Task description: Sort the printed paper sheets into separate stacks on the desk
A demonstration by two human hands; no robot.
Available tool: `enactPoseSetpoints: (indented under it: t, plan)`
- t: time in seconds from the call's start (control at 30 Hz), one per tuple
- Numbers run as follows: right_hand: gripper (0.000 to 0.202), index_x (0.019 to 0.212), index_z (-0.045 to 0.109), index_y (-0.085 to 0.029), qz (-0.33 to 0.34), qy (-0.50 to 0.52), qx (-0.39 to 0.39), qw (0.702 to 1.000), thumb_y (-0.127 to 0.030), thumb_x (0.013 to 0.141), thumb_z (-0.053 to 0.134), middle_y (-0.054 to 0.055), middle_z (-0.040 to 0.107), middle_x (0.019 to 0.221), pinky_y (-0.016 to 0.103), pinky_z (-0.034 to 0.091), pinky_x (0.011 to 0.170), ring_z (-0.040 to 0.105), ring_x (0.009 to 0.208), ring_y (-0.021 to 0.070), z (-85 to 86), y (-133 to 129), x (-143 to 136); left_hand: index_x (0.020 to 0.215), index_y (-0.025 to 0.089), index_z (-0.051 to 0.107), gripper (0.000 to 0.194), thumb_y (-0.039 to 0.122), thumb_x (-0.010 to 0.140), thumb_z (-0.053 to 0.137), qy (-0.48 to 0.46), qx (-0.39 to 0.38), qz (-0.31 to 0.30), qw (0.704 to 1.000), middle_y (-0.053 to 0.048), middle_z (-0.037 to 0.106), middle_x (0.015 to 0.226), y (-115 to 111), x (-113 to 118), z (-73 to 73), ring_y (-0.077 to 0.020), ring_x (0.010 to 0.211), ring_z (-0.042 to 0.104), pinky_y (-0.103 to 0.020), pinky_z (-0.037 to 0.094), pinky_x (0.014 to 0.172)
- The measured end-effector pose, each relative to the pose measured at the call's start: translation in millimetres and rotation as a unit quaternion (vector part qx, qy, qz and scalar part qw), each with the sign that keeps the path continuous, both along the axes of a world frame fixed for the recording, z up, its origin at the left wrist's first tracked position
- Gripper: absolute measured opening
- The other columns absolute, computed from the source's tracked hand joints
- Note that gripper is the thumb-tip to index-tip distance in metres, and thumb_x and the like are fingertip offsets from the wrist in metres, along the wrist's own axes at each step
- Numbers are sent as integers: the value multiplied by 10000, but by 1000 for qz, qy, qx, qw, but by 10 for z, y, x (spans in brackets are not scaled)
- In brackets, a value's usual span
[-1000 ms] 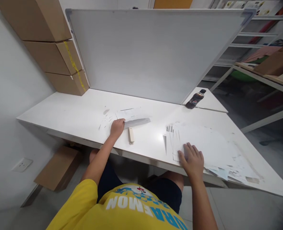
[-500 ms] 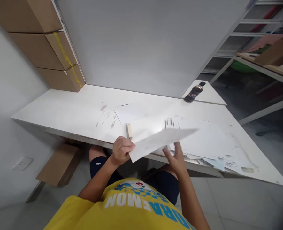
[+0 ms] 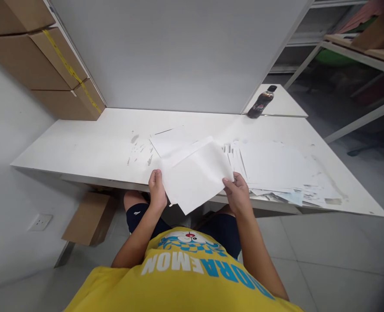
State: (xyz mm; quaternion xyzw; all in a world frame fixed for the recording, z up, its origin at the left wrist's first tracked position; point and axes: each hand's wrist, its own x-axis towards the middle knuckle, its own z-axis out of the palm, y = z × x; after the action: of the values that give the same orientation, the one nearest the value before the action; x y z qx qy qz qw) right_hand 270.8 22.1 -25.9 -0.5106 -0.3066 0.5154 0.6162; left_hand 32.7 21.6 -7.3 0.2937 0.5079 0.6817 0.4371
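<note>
A white sheet of paper (image 3: pixel 196 180) is held up, tilted, over the front edge of the white table (image 3: pixel 91 143). My left hand (image 3: pixel 157 190) is closed at its left edge, thumb up. With thumb and fingers, my right hand (image 3: pixel 237 193) pinches the right edge. A small pale bit shows at the sheet's lower left; I cannot make out what it is. Behind the held sheet, another white sheet (image 3: pixel 167 141) lies flat on the table. To the right, a spread of white papers (image 3: pixel 270 164) covers the tabletop, some strips cut or torn.
A dark cola bottle (image 3: pixel 261 102) stands at the back right by the grey panel (image 3: pixel 179 56). Cardboard boxes (image 3: pixel 52 63) with a yellow tape measure (image 3: pixel 68 67) are stacked at the left. Another box (image 3: pixel 88 219) sits on the floor under the table.
My right hand has closed on the sheet's right edge. The sheet has turned from nearly edge-on to facing me. The cream stapler-like object beside my left hand is out of sight.
</note>
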Motion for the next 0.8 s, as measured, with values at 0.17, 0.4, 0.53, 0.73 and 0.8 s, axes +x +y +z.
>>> enactPoseSetpoints:
  t: [0.17, 0.4, 0.53, 0.73, 0.8]
  plan:
    - [423, 875, 508, -228, -102, 30, -22, 994, -350, 568, 773, -68, 524, 710, 240, 482, 631, 548, 673, 108, -84, 14, 12, 734, 211, 467, 427, 593, 821, 635, 2, 11, 6, 1000, 30, 501, 696, 31, 43, -73, -114, 652, 515, -211, 463, 616]
    - [450, 898, 455, -249, -188, 24, 9, 982, -348, 575, 751, -93, 466, 693, 234, 491, 622, 536, 660, 99, -108, 8, 74, 678, 203, 428, 512, 645, 772, 670, 26, -26, 44, 998, 55, 391, 620, 68, -75, -216, -94, 566, 388, -199, 356, 528]
    - [437, 896, 512, -228, -133, 31, -12, 991, -342, 566, 774, -85, 474, 675, 233, 498, 611, 535, 657, 101, -65, -40, -44, 640, 199, 413, 534, 638, 748, 697, 68, -55, 72, 994, 59, 366, 601, 74, -94, -271, -97, 575, 357, -205, 320, 534]
    - [409, 976, 538, -233, -157, -20, -14, 987, -343, 632, 731, -70, 489, 750, 257, 525, 671, 555, 743, 112, -125, -86, -106, 635, 202, 398, 502, 559, 767, 725, 71, -60, 81, 992, 63, 363, 603, 87, -141, -306, -96, 575, 362, -209, 314, 545]
    - [424, 1007, 541, -233, -162, -47, -14, 986, -337, 638, 723, -64, 484, 776, 275, 534, 691, 554, 760, 118, -154, -76, -74, 623, 204, 369, 526, 544, 745, 751, 72, -55, 82, 993, 72, 335, 592, 98, -176, -321, -88, 558, 348, -205, 307, 534]
